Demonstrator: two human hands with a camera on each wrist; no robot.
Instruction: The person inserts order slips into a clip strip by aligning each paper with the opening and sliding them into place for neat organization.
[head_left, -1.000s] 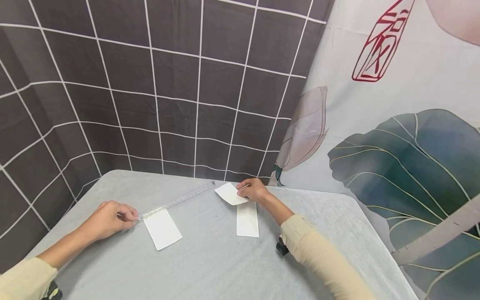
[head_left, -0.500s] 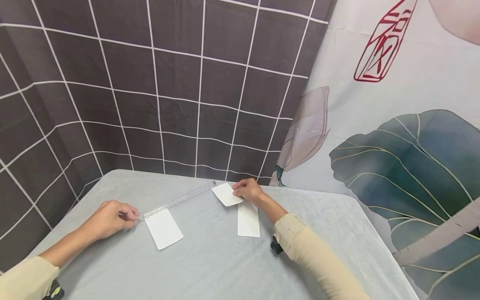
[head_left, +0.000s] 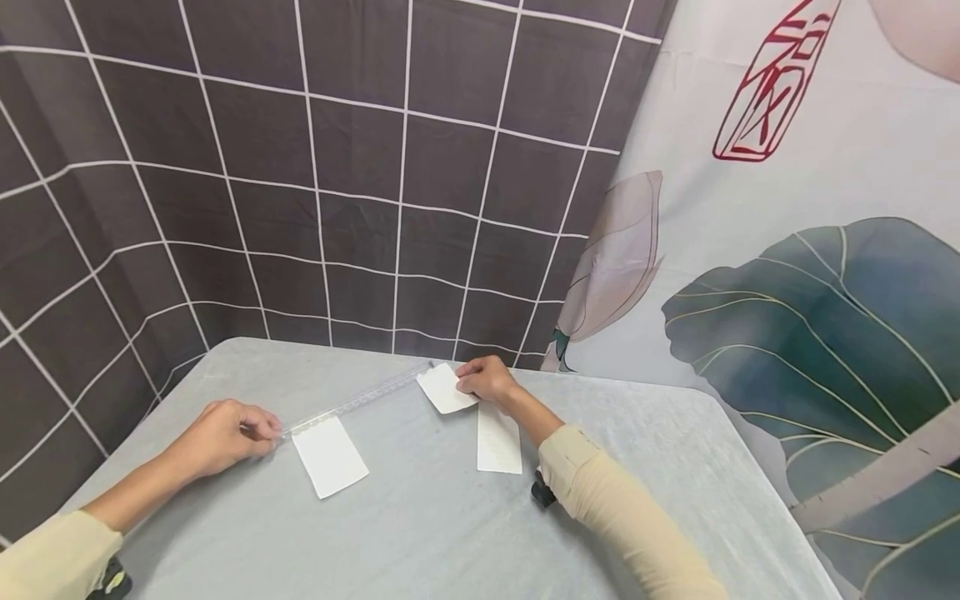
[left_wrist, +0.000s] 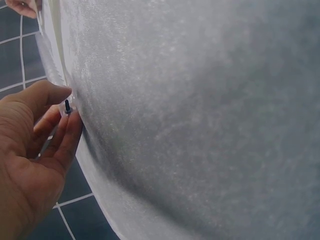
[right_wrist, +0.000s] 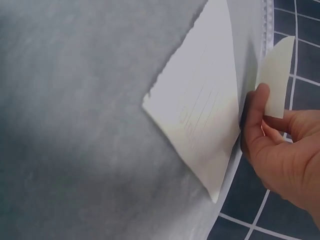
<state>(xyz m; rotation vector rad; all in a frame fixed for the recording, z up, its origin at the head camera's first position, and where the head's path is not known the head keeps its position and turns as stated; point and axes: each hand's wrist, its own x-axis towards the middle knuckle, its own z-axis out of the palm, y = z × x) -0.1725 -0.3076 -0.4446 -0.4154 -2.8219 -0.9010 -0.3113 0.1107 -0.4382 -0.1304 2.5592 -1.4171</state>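
In the head view, my left hand pinches the near end of a clear plastic ruler, which lies slanting across the table. A white paper slip lies with its top edge at the ruler. My right hand pinches another small white paper, tilted above the table by the ruler's far end. Under that hand is a longer white paper; in the right wrist view this paper shows a ragged edge and faint lines. A dark mark shows at the ruler's end between the left fingers.
A pale grey cloth covers the table. Behind its far edge hangs a dark curtain with white grid lines. On the right is a white hanging with leaf prints and a red seal.
My right hand has moved slightly left with the small paper, nearer the ruler's far end. The left hand stays on the ruler.
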